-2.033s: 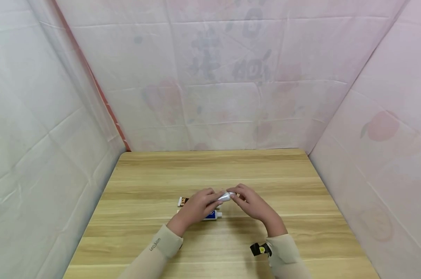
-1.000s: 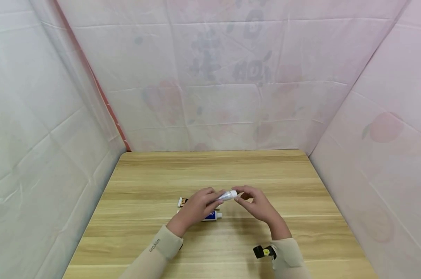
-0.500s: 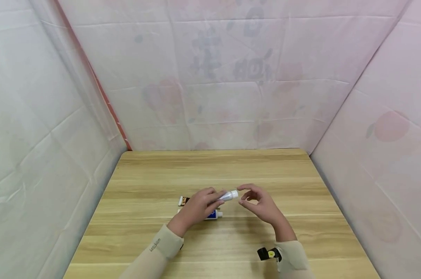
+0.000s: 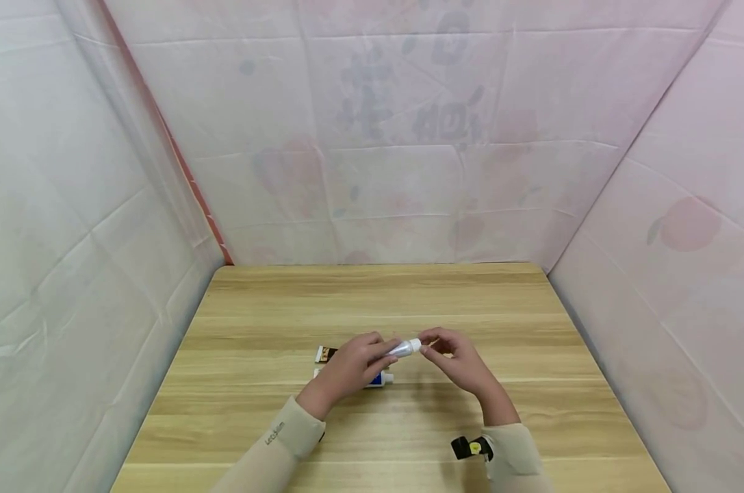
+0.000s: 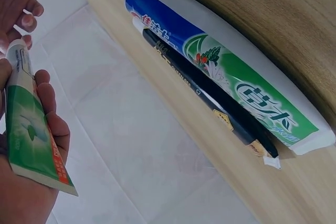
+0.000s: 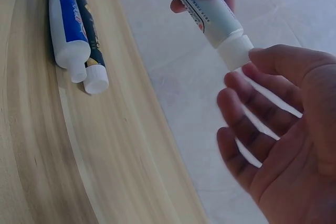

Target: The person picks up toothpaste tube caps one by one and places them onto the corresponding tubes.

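My left hand [image 4: 352,364] grips a green and white toothpaste tube [image 5: 32,129], held above the table with its capped end pointing right. At that end is a white cap [image 6: 235,52], and my right hand [image 4: 460,363] pinches it between thumb and index finger. The other right fingers are spread and loosely bent in the right wrist view. Below the left hand, a larger blue, green and white toothpaste tube [image 5: 231,72] lies on the table. Beside it lies a slim black tube [image 5: 202,90] with a white cap. The left hand partly hides both in the head view.
The wood-grain table [image 4: 273,301] is bounded by pale printed sheets [image 4: 396,185] at the back and both sides. A small black wrist device [image 4: 470,448] sits at the right sleeve cuff.
The right fingers were at the cap, drew back to the right until apart from it, and have now closed on it again. The left hand has kept its grip on the tube.
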A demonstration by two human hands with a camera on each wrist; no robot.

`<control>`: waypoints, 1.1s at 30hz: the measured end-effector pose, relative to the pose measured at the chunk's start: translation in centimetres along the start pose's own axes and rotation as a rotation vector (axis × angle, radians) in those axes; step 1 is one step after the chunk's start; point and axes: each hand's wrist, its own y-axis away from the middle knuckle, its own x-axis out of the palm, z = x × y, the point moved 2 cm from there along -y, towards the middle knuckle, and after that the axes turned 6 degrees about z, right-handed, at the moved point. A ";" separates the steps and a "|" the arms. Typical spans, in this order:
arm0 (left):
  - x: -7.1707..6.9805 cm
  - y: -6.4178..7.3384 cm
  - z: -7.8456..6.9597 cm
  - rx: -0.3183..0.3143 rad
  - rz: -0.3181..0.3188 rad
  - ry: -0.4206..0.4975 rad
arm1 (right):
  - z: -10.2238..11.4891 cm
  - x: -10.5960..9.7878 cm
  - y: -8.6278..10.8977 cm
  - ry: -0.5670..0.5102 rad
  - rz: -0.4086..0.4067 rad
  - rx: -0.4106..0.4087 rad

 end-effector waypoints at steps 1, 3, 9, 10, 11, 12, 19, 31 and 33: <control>0.0 0.0 -0.1 0.000 0.002 -0.003 | 0.0 0.0 -0.1 0.000 0.010 0.021; 0.0 0.1 -0.2 -0.006 0.012 -0.010 | -0.1 0.1 -0.1 0.008 0.032 0.048; 0.2 0.0 -0.6 -0.010 0.020 -0.012 | -0.5 0.0 -0.1 0.023 0.018 0.128; 0.1 0.0 -0.6 -0.010 0.019 -0.011 | -0.6 -0.1 0.0 0.012 0.009 0.129; 0.1 0.0 -0.6 -0.013 0.020 -0.011 | -0.6 -0.1 0.0 0.002 0.003 0.119; 0.1 0.0 -0.6 -0.017 0.019 -0.011 | -0.6 -0.2 0.1 -0.006 0.000 0.101; 0.3 -0.1 -0.4 -0.007 0.012 -0.008 | -0.1 -0.5 0.4 -0.036 0.028 -0.066; 0.4 -0.5 -0.6 -0.001 0.035 -0.014 | -0.3 -0.3 0.1 -0.030 0.056 -0.019; 0.6 -0.5 -0.6 0.001 0.039 -0.017 | -0.4 -0.3 0.0 -0.006 0.071 0.028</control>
